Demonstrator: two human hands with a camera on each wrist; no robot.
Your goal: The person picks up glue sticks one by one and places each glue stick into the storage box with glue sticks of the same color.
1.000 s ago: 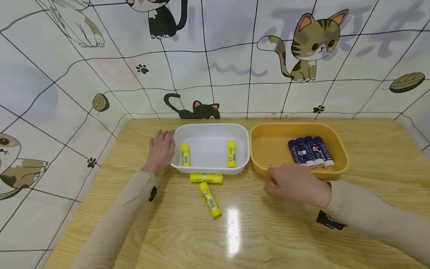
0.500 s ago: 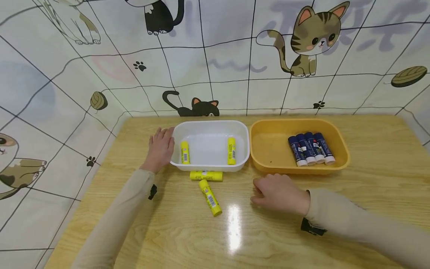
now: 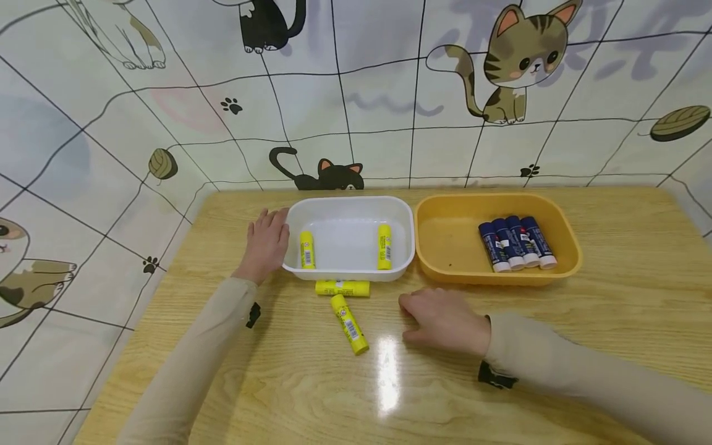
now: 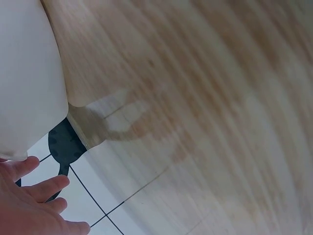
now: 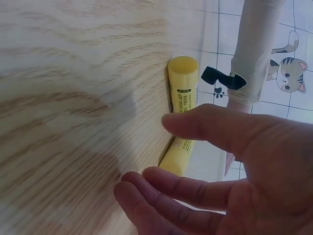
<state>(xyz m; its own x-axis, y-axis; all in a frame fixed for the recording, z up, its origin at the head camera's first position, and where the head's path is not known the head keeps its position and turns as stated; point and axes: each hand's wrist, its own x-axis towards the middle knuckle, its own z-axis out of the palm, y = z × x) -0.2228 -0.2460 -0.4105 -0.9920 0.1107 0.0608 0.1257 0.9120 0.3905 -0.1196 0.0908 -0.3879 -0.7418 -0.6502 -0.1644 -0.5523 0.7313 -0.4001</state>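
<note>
My left hand (image 3: 264, 246) rests against the left end of a white plastic bin (image 3: 349, 274); in the left wrist view its fingers (image 4: 49, 188) are spread beside the bin's wall. Two yellow glue sticks lie inside the bin, one at left (image 3: 307, 250) and one at right (image 3: 384, 247). On the table, one yellow glue stick (image 3: 342, 288) lies along the bin's front, and another glue stick (image 3: 350, 324) lies slanted nearer me. My right hand (image 3: 445, 321) hovers to the right of the slanted one, holding nothing, thumb and fingers apart in the right wrist view.
A yellow-orange bin (image 3: 445, 247) stands against the white bin's right side. Several dark blue glue sticks (image 3: 508, 244) with white ends lie side by side in its right part. Behind the wooden table (image 3: 311, 395) hangs a cloth (image 3: 384, 154) printed with cats.
My right hand has moved left from the front of the yellow-orange bin toward the yellow glue sticks on the table. The left hand stays at the white bin.
</note>
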